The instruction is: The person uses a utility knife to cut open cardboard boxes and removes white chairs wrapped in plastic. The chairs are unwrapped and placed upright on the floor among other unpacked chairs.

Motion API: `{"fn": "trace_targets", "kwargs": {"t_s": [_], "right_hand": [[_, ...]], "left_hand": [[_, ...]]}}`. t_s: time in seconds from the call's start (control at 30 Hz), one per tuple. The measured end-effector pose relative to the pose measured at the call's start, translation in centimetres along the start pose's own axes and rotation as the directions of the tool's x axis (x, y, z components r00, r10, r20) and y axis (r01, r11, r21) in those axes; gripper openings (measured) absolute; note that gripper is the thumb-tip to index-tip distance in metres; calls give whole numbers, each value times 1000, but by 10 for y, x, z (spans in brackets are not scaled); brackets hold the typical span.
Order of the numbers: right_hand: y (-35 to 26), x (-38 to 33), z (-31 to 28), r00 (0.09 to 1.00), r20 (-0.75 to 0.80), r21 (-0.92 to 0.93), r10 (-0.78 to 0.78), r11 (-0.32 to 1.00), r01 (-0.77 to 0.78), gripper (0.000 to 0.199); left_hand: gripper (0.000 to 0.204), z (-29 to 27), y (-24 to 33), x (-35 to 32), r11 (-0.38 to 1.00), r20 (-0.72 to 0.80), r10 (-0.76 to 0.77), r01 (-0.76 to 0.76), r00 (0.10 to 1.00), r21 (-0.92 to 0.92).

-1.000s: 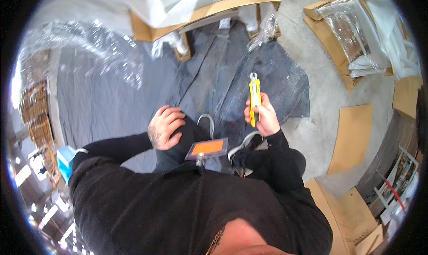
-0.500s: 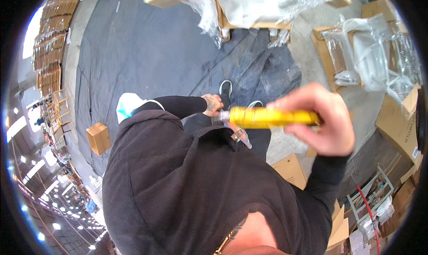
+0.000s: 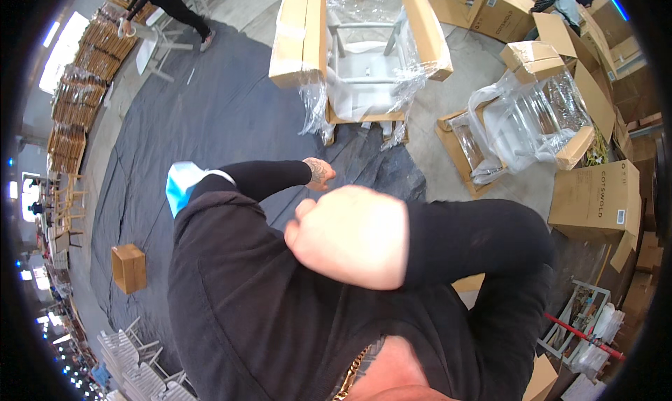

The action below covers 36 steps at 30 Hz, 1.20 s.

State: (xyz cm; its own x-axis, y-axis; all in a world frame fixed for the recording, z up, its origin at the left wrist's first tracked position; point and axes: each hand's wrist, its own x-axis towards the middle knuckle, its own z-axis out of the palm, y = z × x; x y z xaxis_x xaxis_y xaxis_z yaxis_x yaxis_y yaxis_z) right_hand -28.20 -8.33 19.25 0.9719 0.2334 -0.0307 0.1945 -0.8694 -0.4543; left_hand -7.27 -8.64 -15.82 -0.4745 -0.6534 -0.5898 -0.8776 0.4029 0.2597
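Observation:
My right hand is bent across in front of my chest, seen from its back, with the fingers curled into a fist. Whatever lies inside that fist is hidden; no yellow tool shows now. Beyond it, my left hand, tattooed on the back, hangs low over the dark ground sheet, and its fingers are mostly out of sight. Ahead of me stands a pale grey furniture frame, wrapped in clear plastic with cardboard guards along its sides. Neither hand touches it.
Another plastic-wrapped frame lies to the right, near a large cardboard box. A small open box sits at left on the sheet. White chairs stand lower left. One person works far left, another far right.
My right hand has swung leftward across my chest, and the yellow tool it held has gone from sight. The view has shifted, showing more of the wrapped frame ahead and two other people.

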Motion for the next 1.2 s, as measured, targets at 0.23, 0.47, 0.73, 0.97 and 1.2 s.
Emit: {"fn": "trace_targets", "kwargs": {"t_s": [0.23,0.47,0.73,0.97,1.2], "right_hand": [[95,-70,63,677,-289,946,677,312,92,22],[194,-29,235,265,189,976,945,-210,53,30],[343,144,201,259,-255,939,932,303,-164,86],[434,214,141,195,-145,963,970,183,-196,112],[440,239,138,310,-133,980,941,171,-99,119]], "left_hand": [[39,-76,-39,-28,873,-874,-465,235,142,-427],[68,-116,-141,-28,830,-763,-498,481,413,-282],[30,-145,-213,-20,967,-805,-8,210,593,145],[22,-127,-243,-81,962,-683,260,-126,682,241],[16,-87,-349,-175,949,-462,-3,147,887,277]]}}
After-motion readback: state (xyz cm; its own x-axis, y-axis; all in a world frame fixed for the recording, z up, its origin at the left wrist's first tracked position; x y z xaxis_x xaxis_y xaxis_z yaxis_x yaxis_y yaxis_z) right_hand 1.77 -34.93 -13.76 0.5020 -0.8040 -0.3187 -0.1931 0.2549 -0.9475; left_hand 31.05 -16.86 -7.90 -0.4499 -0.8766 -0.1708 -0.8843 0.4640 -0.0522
